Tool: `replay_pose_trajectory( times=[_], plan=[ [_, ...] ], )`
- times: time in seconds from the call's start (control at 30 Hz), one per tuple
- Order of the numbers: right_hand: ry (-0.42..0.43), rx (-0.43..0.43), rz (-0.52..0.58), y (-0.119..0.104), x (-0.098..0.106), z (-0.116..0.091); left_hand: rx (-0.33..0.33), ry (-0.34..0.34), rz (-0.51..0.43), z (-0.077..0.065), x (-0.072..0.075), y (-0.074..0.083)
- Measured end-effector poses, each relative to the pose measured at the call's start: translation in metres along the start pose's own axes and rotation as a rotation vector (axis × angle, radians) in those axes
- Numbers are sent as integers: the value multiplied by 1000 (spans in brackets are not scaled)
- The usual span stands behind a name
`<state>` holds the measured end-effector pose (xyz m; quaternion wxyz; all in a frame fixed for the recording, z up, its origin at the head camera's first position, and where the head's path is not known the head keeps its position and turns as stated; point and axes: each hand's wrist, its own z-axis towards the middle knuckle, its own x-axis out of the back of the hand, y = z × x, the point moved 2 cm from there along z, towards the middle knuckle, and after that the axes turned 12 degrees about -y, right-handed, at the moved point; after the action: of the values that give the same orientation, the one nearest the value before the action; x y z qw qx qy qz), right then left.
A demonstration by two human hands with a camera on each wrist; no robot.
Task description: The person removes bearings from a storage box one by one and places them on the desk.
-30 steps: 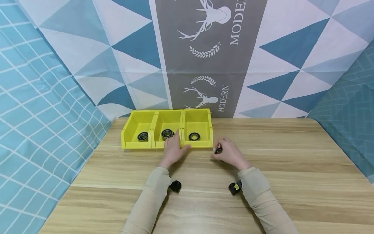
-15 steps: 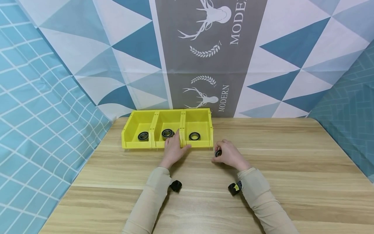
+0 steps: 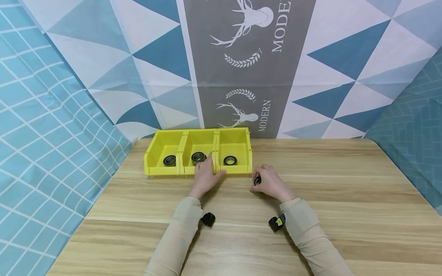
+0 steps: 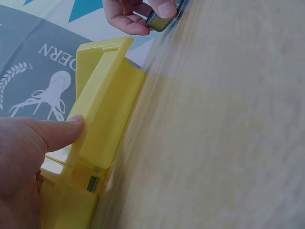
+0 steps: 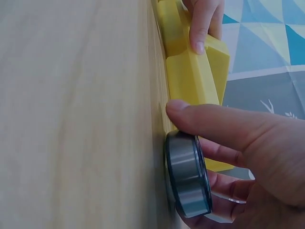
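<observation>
My right hand (image 3: pixel 270 184) pinches a ball bearing (image 5: pixel 188 174) between thumb and fingers, just right of the yellow bins in the head view. In the right wrist view the bearing stands on edge close over the table, its smooth metal outer ring showing. My left hand (image 3: pixel 204 177) grips the joined bins where the middle bin (image 3: pixel 188 170) meets the right bin (image 3: pixel 235 169). Its thumb lies on the front rim; its fingers reach inside and are partly hidden. Bearings lie in the left bin (image 3: pixel 157 171), the middle bin and the right bin.
The three bins stand side by side at the back of the wooden table (image 3: pixel 235 237), near a patterned cloth backdrop (image 3: pixel 241 73). Blue gridded cloth (image 3: pixel 41 153) borders the left side. Black wrist cameras hang below both sleeves.
The bearing in my right hand has tilted so more of its round face shows in the head view, and it sits slightly lower. My left hand and the bins stay in place.
</observation>
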<state>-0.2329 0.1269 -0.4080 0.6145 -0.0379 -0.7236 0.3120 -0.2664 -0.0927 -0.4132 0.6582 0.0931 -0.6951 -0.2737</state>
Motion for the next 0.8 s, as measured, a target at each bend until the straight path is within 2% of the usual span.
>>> replay_pose_trajectory(
  times=[0.8],
  plan=[
    [-50, 26, -15, -1, -4, 1, 9, -7, 25, 1, 0, -1]
  ],
)
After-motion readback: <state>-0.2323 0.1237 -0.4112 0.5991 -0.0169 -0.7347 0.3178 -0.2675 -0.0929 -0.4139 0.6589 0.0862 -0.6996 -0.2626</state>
